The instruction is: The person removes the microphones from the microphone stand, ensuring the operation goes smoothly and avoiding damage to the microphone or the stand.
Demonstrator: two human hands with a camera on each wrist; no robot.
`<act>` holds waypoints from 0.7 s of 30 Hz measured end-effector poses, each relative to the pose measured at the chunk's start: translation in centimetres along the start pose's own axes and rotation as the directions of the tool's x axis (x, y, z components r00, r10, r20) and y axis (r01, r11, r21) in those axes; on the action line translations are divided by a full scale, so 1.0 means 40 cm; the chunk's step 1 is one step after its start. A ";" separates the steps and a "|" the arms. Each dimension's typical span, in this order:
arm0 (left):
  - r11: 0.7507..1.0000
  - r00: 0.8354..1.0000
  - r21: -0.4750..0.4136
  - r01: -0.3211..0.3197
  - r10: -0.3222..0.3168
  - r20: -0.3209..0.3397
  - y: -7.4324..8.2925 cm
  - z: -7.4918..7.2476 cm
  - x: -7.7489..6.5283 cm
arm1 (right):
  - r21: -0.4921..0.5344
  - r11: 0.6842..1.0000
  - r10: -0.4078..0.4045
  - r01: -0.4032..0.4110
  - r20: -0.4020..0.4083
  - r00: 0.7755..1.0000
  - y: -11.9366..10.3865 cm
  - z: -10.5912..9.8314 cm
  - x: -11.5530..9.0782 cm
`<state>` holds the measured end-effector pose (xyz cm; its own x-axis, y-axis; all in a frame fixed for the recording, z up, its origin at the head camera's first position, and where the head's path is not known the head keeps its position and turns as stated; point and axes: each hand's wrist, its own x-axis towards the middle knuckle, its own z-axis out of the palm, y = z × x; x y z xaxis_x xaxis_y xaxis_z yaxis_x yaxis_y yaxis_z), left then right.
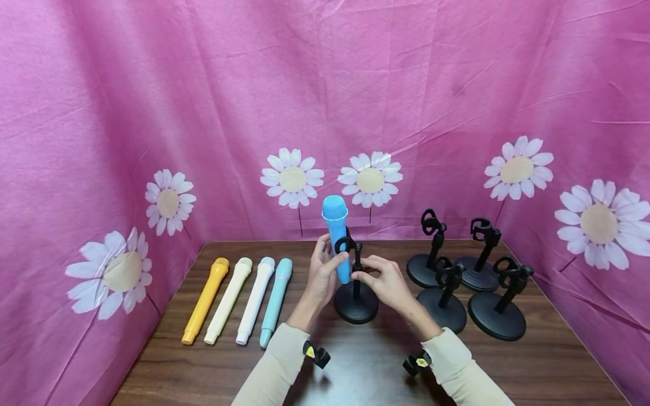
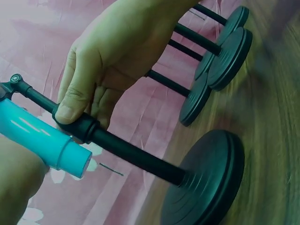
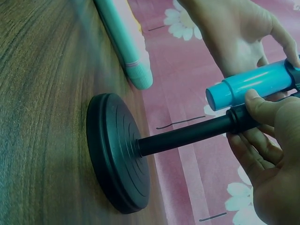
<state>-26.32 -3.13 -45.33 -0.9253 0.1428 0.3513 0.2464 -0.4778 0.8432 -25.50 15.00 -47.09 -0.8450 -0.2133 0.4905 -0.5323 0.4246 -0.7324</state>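
A bright blue microphone is held upright, mesh head up, in the left hand, whose thumb lies across it near the clip. The microphone passes through the ring clip of a black microphone stand. On the stand's pole, the right hand pinches the thick collar between thumb and fingers. In the left wrist view the right hand's thumb presses on that collar, just beside the microphone's lower end. The right wrist view shows the stand's round base; the clip is partly hidden at the frame's edge there.
To the left on the wooden table lie a yellow microphone, a cream one, a white one and a teal one. Several black stands stand at the right. A pink flowered cloth hangs behind.
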 end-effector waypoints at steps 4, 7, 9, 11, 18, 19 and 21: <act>0.995 0.999 0.102 -0.021 0.016 0.049 0.032 -0.009 0.012 | 0.009 1.000 -0.022 0.022 0.005 1.000 0.001 -0.001 0.000; 0.973 0.993 0.215 -0.084 0.064 0.100 0.073 -0.011 0.028 | 0.011 0.999 -0.031 0.031 0.009 0.999 0.003 -0.002 0.000; 0.950 0.987 0.290 -0.119 0.082 0.137 0.103 -0.009 0.039 | 0.011 0.999 -0.035 0.035 0.008 0.999 0.004 -0.002 0.000; 0.921 0.983 0.365 -0.140 0.086 0.161 0.129 -0.004 0.048 | 0.014 0.999 -0.040 0.040 0.009 0.999 0.006 -0.001 0.002; 0.887 0.982 0.438 -0.143 0.072 0.175 0.162 0.014 0.070 | 0.022 0.998 -0.051 0.051 -0.004 0.999 0.011 0.002 0.005; 0.890 0.982 0.432 -0.143 0.074 0.173 0.162 0.016 0.071 | 0.021 0.999 -0.048 0.048 -0.003 0.999 0.012 0.003 0.004; 0.895 0.983 0.424 -0.140 0.075 0.166 0.162 0.018 0.071 | 0.020 0.999 -0.041 0.041 0.003 0.999 0.012 0.004 0.001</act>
<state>-27.14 -5.20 -38.56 -0.8433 0.2484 0.4766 0.4724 -0.0803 0.8777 -25.79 15.07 -47.51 -0.8227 -0.2330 0.5185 -0.5671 0.3980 -0.7211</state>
